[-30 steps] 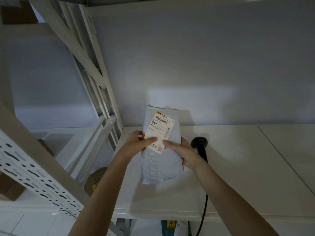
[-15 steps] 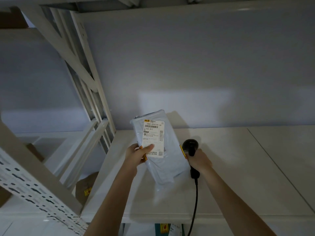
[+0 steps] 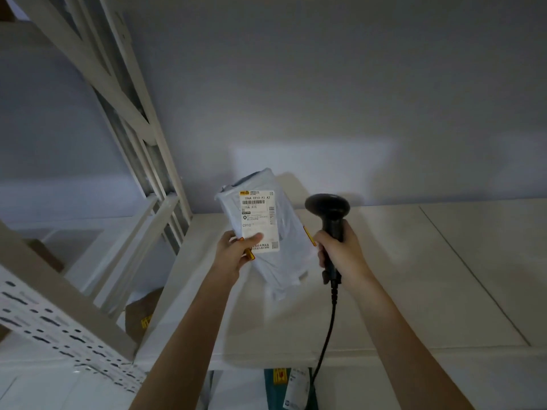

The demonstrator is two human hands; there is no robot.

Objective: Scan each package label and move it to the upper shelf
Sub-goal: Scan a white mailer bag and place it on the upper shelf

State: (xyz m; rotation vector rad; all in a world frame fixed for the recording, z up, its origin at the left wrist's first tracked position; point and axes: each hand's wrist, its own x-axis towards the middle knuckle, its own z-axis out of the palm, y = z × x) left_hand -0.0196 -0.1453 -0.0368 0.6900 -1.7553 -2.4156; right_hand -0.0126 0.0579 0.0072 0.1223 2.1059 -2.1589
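Package (image 3: 268,232) stays pinched in left hand (image 3: 233,255); right hand (image 3: 340,255) has lifted the gripped scanner (image 3: 328,214).

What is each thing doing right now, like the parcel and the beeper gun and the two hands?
Package: held up off the shelf, tilted, label facing the camera.
Label: stuck flat on the package, thumb over its lower left corner.
Scanner: lifted, head up, beside the package; no beam visible.
Scanner cable: hanging down past the shelf edge.
Left hand: grips the package.
Right hand: grips the scanner handle.
Shelf: bare where visible.
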